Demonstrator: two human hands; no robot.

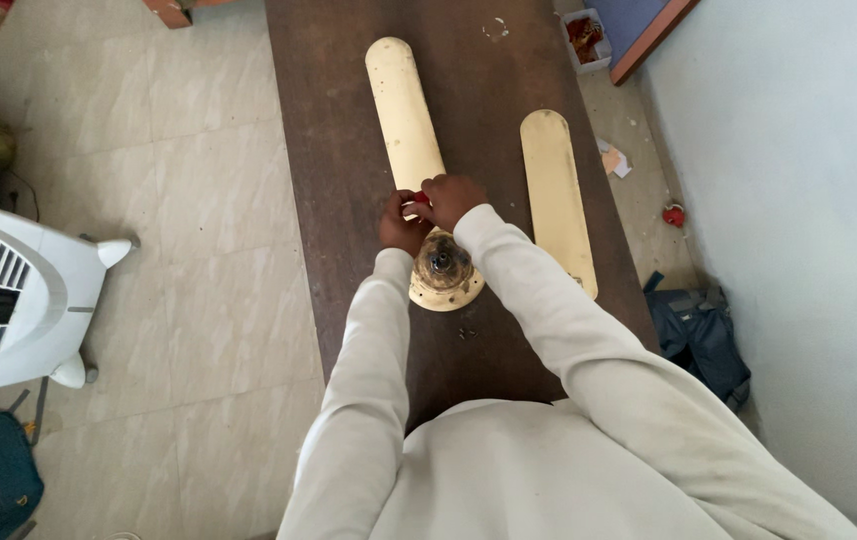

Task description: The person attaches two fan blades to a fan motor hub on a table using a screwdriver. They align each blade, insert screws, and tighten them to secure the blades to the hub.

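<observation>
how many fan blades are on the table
2: one fan blade runs from the motor hub up the table; the other fan blade lies loose to its right.

Surface (349, 200): runs down the frame's centre, floor on both sides.
Fan motor (445, 270): on the surface, mid-frame.
Attached blade (404, 110): reaches from the motor toward the top.
Loose blade (557, 200): right of it, on the surface.
Hands: left hand (401, 225) and right hand (452, 198) meet just above the motor.
Air cooler (9, 295): floor, left edge.
Bag (704, 335): floor, right of the surface.
</observation>
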